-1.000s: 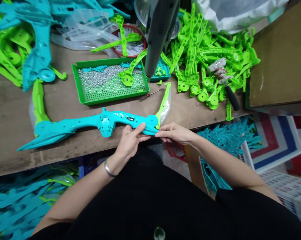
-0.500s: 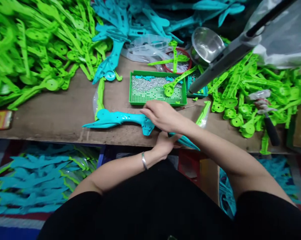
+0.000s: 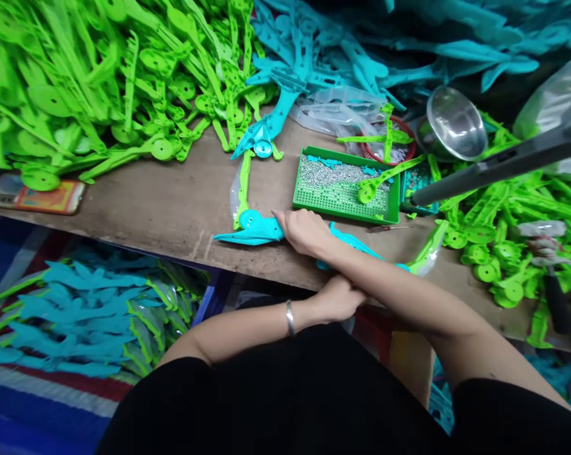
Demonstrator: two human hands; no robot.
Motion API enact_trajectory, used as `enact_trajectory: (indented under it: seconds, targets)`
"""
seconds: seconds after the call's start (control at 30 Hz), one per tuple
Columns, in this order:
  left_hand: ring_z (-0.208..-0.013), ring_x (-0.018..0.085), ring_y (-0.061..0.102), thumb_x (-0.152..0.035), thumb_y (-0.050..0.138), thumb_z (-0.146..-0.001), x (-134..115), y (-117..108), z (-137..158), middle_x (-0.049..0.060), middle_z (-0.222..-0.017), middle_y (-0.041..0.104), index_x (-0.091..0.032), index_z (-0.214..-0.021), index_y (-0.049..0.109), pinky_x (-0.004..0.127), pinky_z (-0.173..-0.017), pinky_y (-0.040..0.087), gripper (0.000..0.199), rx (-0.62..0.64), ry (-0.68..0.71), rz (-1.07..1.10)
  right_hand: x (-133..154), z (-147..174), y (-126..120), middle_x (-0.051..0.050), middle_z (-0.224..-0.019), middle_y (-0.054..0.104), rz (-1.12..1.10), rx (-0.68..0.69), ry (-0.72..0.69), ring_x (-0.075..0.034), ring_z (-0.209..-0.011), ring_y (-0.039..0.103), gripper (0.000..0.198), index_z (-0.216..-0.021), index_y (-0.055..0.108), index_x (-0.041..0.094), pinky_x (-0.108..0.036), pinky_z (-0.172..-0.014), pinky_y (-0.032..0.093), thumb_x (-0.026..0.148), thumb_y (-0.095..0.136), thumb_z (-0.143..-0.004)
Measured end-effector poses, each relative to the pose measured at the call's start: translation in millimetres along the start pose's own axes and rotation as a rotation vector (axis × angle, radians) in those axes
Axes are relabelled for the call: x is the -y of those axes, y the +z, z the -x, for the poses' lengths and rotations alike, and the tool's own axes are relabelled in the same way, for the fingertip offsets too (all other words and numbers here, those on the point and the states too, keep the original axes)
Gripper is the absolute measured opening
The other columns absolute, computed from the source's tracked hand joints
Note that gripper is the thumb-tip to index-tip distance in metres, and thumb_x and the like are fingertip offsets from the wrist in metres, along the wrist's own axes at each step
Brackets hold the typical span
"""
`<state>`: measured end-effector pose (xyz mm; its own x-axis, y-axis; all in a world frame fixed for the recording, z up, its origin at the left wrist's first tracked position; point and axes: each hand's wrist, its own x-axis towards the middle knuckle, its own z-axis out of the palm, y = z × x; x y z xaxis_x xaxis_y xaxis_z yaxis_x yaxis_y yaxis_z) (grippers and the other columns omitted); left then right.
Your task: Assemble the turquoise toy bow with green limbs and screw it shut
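A turquoise plastic part (image 3: pixel 254 231), long and wing-shaped, lies along the front of the workbench. My right hand (image 3: pixel 308 231) is closed over its middle with fingers curled, hiding that stretch. To the right of the hand more turquoise plastic (image 3: pixel 354 240) shows, partly behind my right forearm. My left hand (image 3: pixel 338 298), with a silver bangle at the wrist, is curled at the bench's front edge beneath the right forearm. Its fingertips are hidden, and what they hold cannot be made out. Lime-green strips with clear film touch the part's left end (image 3: pixel 242 189) and right end (image 3: pixel 429 248).
Behind the hands sits a green tray (image 3: pixel 347 213) of small metal pieces. A thin screwdriver-like tool (image 3: pixel 390 228) lies before it. Lime-green parts (image 3: pixel 100 82) heap at left, turquoise ones (image 3: pixel 361 57) at back. A steel bowl (image 3: pixel 457 123) and a grey bar (image 3: pixel 494 164) stand right.
The view has swung left, so the bench things appear farther right. My right hand has moved left along the turquoise part. My left hand has drawn back from it toward my body.
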<state>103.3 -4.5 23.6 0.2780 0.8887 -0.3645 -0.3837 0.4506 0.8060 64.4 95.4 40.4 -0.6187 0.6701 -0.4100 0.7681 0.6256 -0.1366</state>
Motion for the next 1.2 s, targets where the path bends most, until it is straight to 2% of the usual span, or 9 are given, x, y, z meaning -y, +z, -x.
enact_trajectory:
  seconds: [0.07,0.1,0.17,0.23,0.27,0.4,0.67,0.93,1.2]
  targets:
    - [-0.083,0.023,0.071,-0.034,0.068,-0.081,-21.0,-29.9,25.8,0.007,-0.088,0.073,-0.016,-0.088,0.067,0.035,-0.079,0.058,0.020,0.216,-0.077,-0.183,-5.1,0.9,1.8,-0.022,-0.103,0.074,0.022,-0.036,0.031,-0.035,-0.101,0.071,0.076,-0.108,0.071,0.013,-0.043,-0.083,0.052,0.054,0.007,-0.102]
    - [-0.070,0.019,0.070,-0.039,0.062,-0.087,-34.0,-49.5,39.6,0.006,-0.086,0.073,-0.016,-0.092,0.066,0.032,-0.069,0.057,0.024,0.175,-0.080,-0.233,-7.4,1.8,2.9,-0.021,-0.103,0.074,0.033,-0.034,0.034,-0.034,-0.101,0.072,0.075,-0.110,0.071,0.014,-0.042,-0.083,0.052,0.054,0.008,-0.102]
    - [-0.062,0.013,0.064,-0.045,0.056,-0.093,-61.2,-95.3,63.2,0.003,-0.082,0.070,-0.018,-0.091,0.064,0.028,-0.065,0.054,0.028,-0.320,0.111,-0.413,-11.0,4.3,4.8,-0.020,-0.103,0.075,0.052,-0.027,0.023,-0.032,-0.099,0.072,0.072,-0.115,0.069,0.015,-0.041,-0.083,0.052,0.053,0.009,-0.103]
    - [-0.086,0.015,0.066,-0.039,0.057,-0.094,-83.4,-142.9,75.8,0.004,-0.099,0.069,-0.020,-0.102,0.059,0.031,-0.085,0.054,0.021,-0.902,0.230,-0.661,-13.0,6.8,6.2,-0.018,-0.104,0.075,0.071,-0.019,0.006,-0.031,-0.097,0.072,0.070,-0.121,0.067,0.017,-0.041,-0.082,0.051,0.052,0.009,-0.103]
    - [-0.097,0.018,0.065,-0.034,0.060,-0.092,-90.8,-163.9,77.1,0.006,-0.108,0.067,-0.019,-0.108,0.056,0.036,-0.093,0.052,0.022,-0.974,0.198,-0.675,-13.3,7.9,6.6,-0.018,-0.104,0.075,0.084,-0.017,0.004,-0.031,-0.096,0.072,0.070,-0.122,0.066,0.017,-0.040,-0.081,0.051,0.052,0.009,-0.104]
    - [-0.071,0.019,0.069,-0.035,0.063,-0.090,-96.6,-208.0,63.8,0.005,-0.081,0.069,-0.016,-0.100,0.054,0.038,-0.072,0.059,0.023,-0.757,-0.030,-0.493,-11.3,11.1,6.8,-0.018,-0.101,0.075,0.129,0.009,-0.001,-0.029,-0.094,0.071,0.071,-0.113,0.070,0.015,-0.037,-0.077,0.047,0.049,0.009,-0.105]
    - [-0.076,0.014,0.066,-0.045,0.081,-0.073,-86.2,-183.3,67.6,0.004,-0.092,0.071,-0.014,-0.101,0.062,0.025,-0.065,0.054,0.046,-0.352,-0.088,-0.235,-13.0,32.6,2.8,-0.014,-0.088,0.076,0.140,-0.006,0.013,-0.025,-0.078,0.070,0.065,-0.099,0.070,0.016,-0.032,-0.061,0.030,0.050,0.015,-0.105]
    - [-0.088,0.019,0.070,-0.034,0.086,-0.066,-68.9,-163.5,67.7,0.005,-0.099,0.073,-0.017,-0.107,0.058,0.029,-0.075,0.058,0.052,-0.296,-0.045,-0.110,-25.5,55.3,1.0,-0.011,-0.087,0.075,0.118,0.053,0.034,-0.022,-0.073,0.066,0.055,-0.096,0.068,0.015,-0.031,-0.059,0.021,0.046,0.024,-0.105]
    - [-0.090,0.019,0.068,-0.034,0.080,-0.072,-61.1,-158.4,68.2,0.004,-0.099,0.070,-0.016,-0.108,0.056,0.029,-0.075,0.056,0.046,-0.279,0.046,-0.152,10.2,44.6,-8.2,-0.009,-0.093,0.077,-0.027,0.084,0.118,-0.021,-0.083,0.069,0.056,-0.096,0.071,0.020,-0.029,-0.064,0.031,0.050,0.024,-0.105]
